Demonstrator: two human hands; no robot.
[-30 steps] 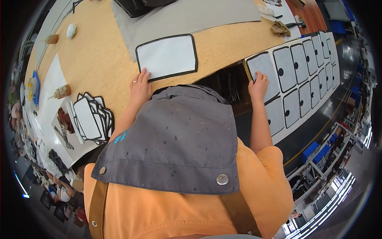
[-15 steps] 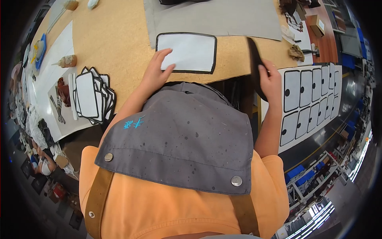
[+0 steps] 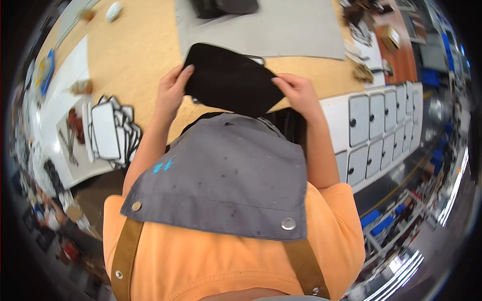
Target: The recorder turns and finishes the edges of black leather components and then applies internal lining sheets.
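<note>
A flat black panel (image 3: 231, 78) with rounded corners hangs between my two hands, slightly tilted. My left hand (image 3: 172, 90) pinches its left edge, thumb on top. At the opposite corner, my right hand (image 3: 301, 95) grips it between thumb and fingers. Beneath it, a black-bordered white panel (image 3: 258, 60) lies at the table's near edge, almost wholly covered. I cannot tell whether the two panels touch.
Left of me are a stack of black-edged white panels (image 3: 104, 130) and a small amber bottle (image 3: 82, 87). A grey sheet (image 3: 296, 30) covers the table's far part. To the right, a white board (image 3: 329, 113) carries rows of panels with black dots.
My right hand has brought the black panel leftward over the white one, turning its broad face up. My left hand, open over the white panel before, now holds the black panel's left edge.
</note>
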